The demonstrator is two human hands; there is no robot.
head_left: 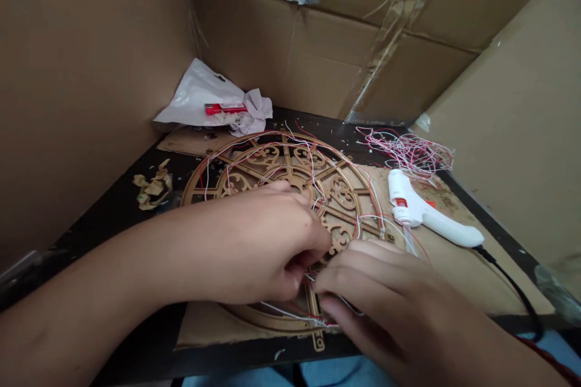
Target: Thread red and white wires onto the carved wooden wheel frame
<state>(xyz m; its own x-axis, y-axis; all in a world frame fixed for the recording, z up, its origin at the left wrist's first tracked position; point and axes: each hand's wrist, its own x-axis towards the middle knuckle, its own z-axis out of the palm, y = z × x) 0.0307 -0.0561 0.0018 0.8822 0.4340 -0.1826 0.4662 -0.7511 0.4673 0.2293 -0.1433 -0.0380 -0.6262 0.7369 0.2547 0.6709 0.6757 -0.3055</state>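
While working with the left hand (pixel 272 236) and right hand (pixel 376 290) close together over the lower spoke (pixel 312 302) of the round fretwork frame (pixel 297 180), probably best to ease the red and white wires (pixel 310 277) along gently, without kinking or tugging. Seen curled inward on both sides, with the tips partly hidden; cannot tell from this view about any firm pinch on a wire. Find the frame flat on the cardboard sheet (pixel 481 272), beneath both hands. Expect thin, springy handling from the wires, and stiffness from the tan, wood-like, scrolled frame; better to avoid leaning on its slender cutwork. Note the smooth, rounded white glue gun (pixel 429 211) near the rim, and, farther back, the frizzy wire tangle (pixel 408 150).
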